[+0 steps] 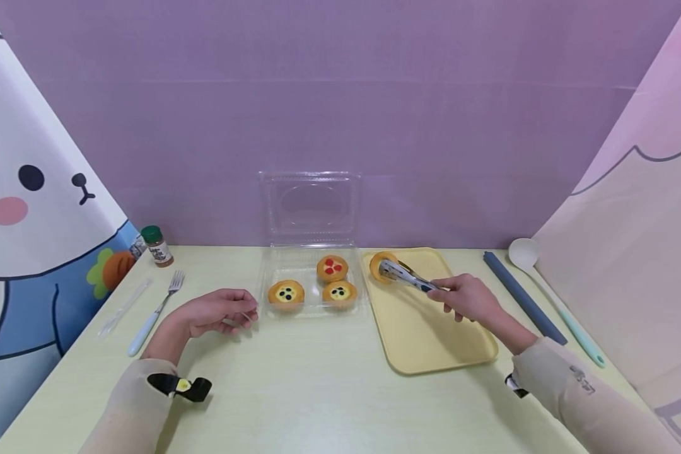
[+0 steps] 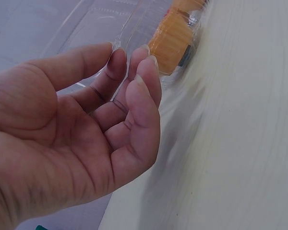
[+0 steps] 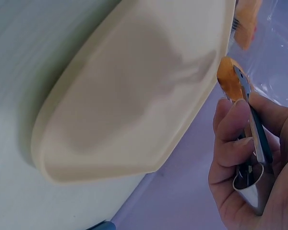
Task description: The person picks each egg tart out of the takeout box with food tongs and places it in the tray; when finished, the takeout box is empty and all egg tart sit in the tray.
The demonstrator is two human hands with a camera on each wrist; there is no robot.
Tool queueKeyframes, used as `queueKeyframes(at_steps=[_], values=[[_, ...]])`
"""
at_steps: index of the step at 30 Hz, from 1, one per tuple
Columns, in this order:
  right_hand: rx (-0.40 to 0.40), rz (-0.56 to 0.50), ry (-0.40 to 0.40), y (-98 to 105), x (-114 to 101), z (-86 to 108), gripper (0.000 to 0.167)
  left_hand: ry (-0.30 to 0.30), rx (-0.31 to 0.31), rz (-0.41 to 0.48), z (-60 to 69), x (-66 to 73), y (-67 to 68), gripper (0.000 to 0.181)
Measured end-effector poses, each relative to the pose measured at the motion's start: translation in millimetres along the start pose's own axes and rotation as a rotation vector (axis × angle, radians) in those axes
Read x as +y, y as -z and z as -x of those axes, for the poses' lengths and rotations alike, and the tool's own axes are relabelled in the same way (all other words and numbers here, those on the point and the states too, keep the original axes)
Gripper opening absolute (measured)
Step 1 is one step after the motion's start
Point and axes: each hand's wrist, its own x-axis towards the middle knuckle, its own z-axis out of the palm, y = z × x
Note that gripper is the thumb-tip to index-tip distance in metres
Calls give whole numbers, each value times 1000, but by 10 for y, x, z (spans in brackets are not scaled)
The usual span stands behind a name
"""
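Note:
My right hand (image 1: 465, 297) grips metal tongs (image 1: 403, 274), whose tips hold a tart (image 1: 381, 267) over the far left corner of the yellow tray (image 1: 431, 340). The right wrist view shows the same tart (image 3: 229, 79) tilted between the tongs' tips, with the fingers of my right hand (image 3: 249, 158) curled round the handles. The thumb and index finger of my left hand (image 1: 218, 312) pinch the near left edge of a clear plastic container (image 1: 306, 258). Inside are two tarts with dark toppings (image 1: 286, 294) (image 1: 339, 293) and one with red pieces (image 1: 332, 268).
The container's lid (image 1: 314, 205) stands raised at the back. On the left are a green-capped bottle (image 1: 157, 246), a fork (image 1: 157, 312) and a clear wrapped strip (image 1: 125, 309). A dark blue bar (image 1: 524, 296) and a ladle (image 1: 567, 312) lie right of the tray.

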Motion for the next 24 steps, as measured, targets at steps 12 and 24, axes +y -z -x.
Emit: queueKeyframes(at_steps=[12,24], values=[[-24,20,-34,-27,-6,3,52,-2,-3,1,3,7,-4,25],[-25,0,-27,-54,9,-19,50,-8,-4,-3,-2,4,-1,25]])
